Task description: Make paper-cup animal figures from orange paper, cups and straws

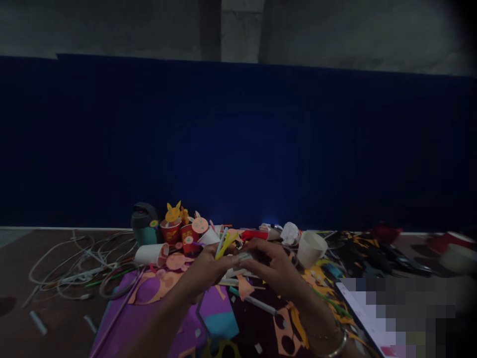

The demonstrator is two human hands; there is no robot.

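Note:
My left hand (212,266) is closed, with a thin white strip and a bright yellow strip (226,244) sticking up from its fingers. Close beside it, my right hand (270,261) has its fingers curled in. A small pale, shiny thing (245,257) shows between the two sets of fingertips; its kind is too dim to make out. Below the hands lie a peach paper scrap (245,287) and a pale marker-like stick (261,304). Just beyond stand red paper cups (189,239) with animal-face cutouts, one yellow face (173,213) and one peach face (200,224).
At left are tangled white cables (80,263) and a teal and black container (144,223). A white cup (152,254) lies tipped over; another white cup (312,249) stands right of crumpled white paper (289,233). Purple sheets (149,318) and cut peach scraps (286,330) cover the near table.

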